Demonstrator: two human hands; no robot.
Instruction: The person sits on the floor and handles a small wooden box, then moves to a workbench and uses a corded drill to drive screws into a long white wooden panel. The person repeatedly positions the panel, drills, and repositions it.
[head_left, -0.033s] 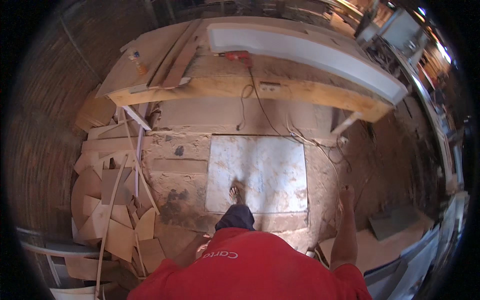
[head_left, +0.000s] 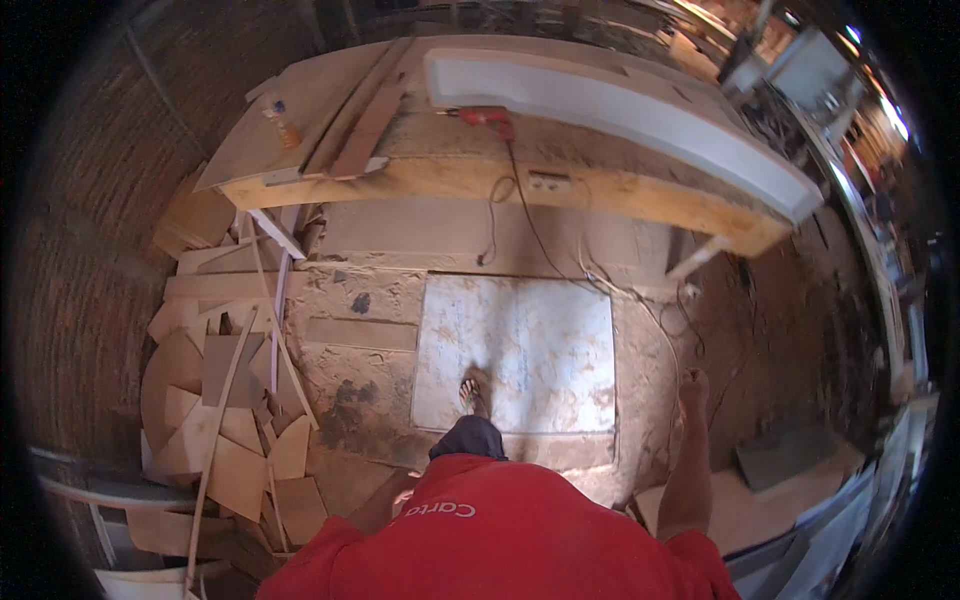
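Observation:
My left hand [head_left: 403, 489] is low at the left side of my red shirt, partly hidden by it. The fingers that show look apart, with nothing visible in them. Out to the right, my right arm is stretched forward and my right hand [head_left: 692, 388] is over the dusty floor, near a pale cable [head_left: 660, 325]. That hand is small and dim, so its finger pose is unclear. In front of me a pale board [head_left: 540, 345] lies on the floor, with one foot [head_left: 470, 392] on it.
Ahead stands a wooden workbench [head_left: 420, 175] bearing a red drill [head_left: 485, 118], a long white tray-like panel [head_left: 600, 105], dark wood strips [head_left: 365, 135] and an orange bottle [head_left: 285, 130]. Board offcuts [head_left: 240, 475] and thin sticks [head_left: 220, 430] pile at the left. A dark panel [head_left: 790, 455] lies at the right.
The view shifts very slightly, and the bench and floor board sit a little further right and lower. My hands look nearly the same.

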